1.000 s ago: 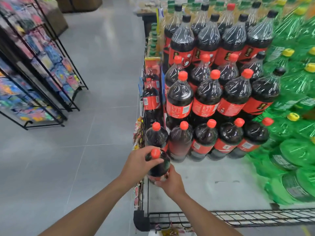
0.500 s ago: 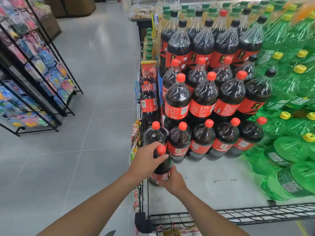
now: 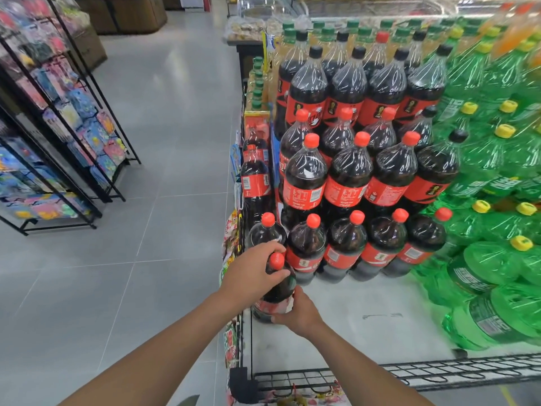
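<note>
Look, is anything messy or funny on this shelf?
A little. The cola bottle held by the left hand and right hand sits alone at the front corner, out of the neat rows. A dark smear marks the white shelf.

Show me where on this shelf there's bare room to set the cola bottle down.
The white shelf is bare between the front row of cola bottles, the green bottles at right and the wire rail in front. The cola bottle, gripped by left hand and right hand, is at that patch's left edge. Behind the row, bottles are packed tight.
</note>
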Demonstrator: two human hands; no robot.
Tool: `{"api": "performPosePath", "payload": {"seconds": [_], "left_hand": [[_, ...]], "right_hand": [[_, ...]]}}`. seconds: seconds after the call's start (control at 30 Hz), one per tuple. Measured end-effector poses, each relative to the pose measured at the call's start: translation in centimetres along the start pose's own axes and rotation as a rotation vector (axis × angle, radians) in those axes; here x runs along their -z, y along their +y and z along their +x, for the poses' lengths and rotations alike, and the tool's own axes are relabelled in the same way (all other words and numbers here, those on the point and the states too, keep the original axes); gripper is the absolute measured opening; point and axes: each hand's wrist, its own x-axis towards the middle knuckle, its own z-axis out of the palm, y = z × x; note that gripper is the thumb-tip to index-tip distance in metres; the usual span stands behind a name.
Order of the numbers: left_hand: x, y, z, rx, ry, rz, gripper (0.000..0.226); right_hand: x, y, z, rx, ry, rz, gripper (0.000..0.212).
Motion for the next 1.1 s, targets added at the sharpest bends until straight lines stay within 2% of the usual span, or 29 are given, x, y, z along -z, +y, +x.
{"api": "performPosePath", "payload": {"seconds": [0.17,0.33,0.47,0.57,0.67,0.73,0.83,0.87,0.97,1.0,1.1], "left_hand": [[0.9,1.5,1.0,-0.166,0.031,0.114,0.045],[0.8,4.2,3.0,-0.333,0.055,0.139,0.047],[-1.1,7.0,3.8,-0.459,0.031,0.238,0.054],[-3.3,9.9,3.3,-0.556,0.003,0.198,0.044],[-6.0,12.8,1.9,-0.641,-0.024,0.155,0.036],[-8.0,14.7,0.9,-0.682,-0.063,0.140,0.035],[-10.8,18.1,-0.3,-0.726,-0.125,0.169,0.037],[-11.7,19.3,-0.6,-0.733,-0.138,0.175,0.038],[-14.5,23.5,-1.8,-0.764,-0.163,0.166,0.039],[-15.3,25.2,-2.3,-0.775,-0.167,0.160,0.040],[-18.1,30.4,-4.2,-0.805,-0.202,0.145,0.045]], "right_hand": [[3.6,-0.6,-0.9,0.039,0.081,-0.173,0.098],[9.4,0.8,-3.6,0.064,0.321,-0.269,0.076],[13.9,2.3,-7.5,0.073,0.484,-0.257,0.064],[16.5,3.4,-11.1,0.080,0.552,-0.270,0.069],[18.4,5.5,-14.8,0.048,0.637,-0.253,0.065],[19.6,7.3,-17.5,0.005,0.654,-0.227,0.071],[21.4,11.0,-22.1,-0.064,0.713,-0.196,0.102],[22.1,12.4,-23.8,-0.088,0.730,-0.189,0.104],[24.6,16.1,-29.2,-0.166,0.763,-0.196,0.075],[25.5,17.3,-31.1,-0.177,0.776,-0.207,0.075],[27.9,21.1,-36.2,-0.199,0.832,-0.198,0.104]]}}
